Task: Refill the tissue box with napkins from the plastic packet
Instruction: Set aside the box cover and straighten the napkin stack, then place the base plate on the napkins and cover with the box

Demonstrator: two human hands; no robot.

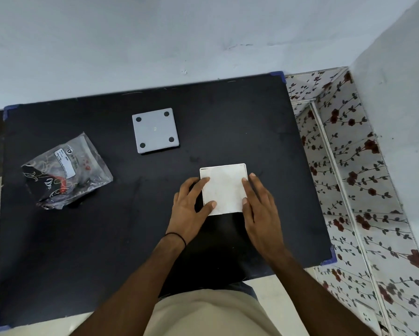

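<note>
Napkins: white square stack of napkins (224, 187) flat on the black table (106, 238), right of centre, near side.
Left hand (191, 204): fingers (202, 182) spread flat, pressing the stack's left edge, thumb on its near-left corner, not gripping.
Right hand (261, 209): flat along the right edge, fingers loose, gripping nothing.
Box lid: grey square plate (155, 130) with four dark dots, further back, well apart.
Packet: crumpled plastic packet (66, 170) far left, clear of both hands.
</note>
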